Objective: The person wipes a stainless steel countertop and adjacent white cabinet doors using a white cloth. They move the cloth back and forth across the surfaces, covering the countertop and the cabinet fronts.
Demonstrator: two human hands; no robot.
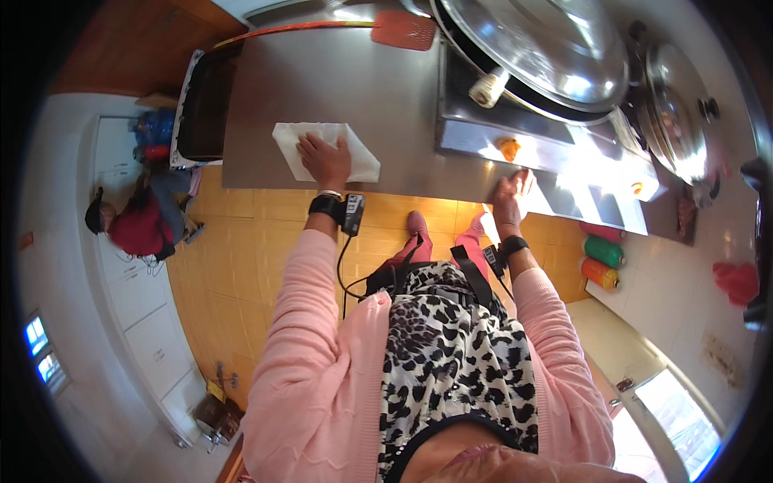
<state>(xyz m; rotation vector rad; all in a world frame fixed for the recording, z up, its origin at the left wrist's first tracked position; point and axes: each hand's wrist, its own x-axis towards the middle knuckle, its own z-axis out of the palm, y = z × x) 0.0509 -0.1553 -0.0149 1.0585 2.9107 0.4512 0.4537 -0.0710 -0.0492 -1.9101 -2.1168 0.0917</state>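
Observation:
My left hand (326, 160) lies palm down on a folded white cloth (362, 166), which is spread on the stainless steel countertop (326, 78). Its thumb points forward, apart from the fingers, and the cloth sticks out on both sides. Near the counter's front edge, by the stove's front panel (471, 137), is my right hand (512, 194), fingers apart and nothing seen in it. Strong glare covers part of that hand and the panel beside it. An orange-brown knob (508, 148) sits on the panel, just beyond the right hand.
A large wok with a metal lid (543, 48) and another lidded pan (673, 115) stand on the stove. A red fly swatter (403, 30) lies at the back. A dark basin (208, 102) adjoins the counter's left end. At far left another person (142, 232) sits low by white cabinets.

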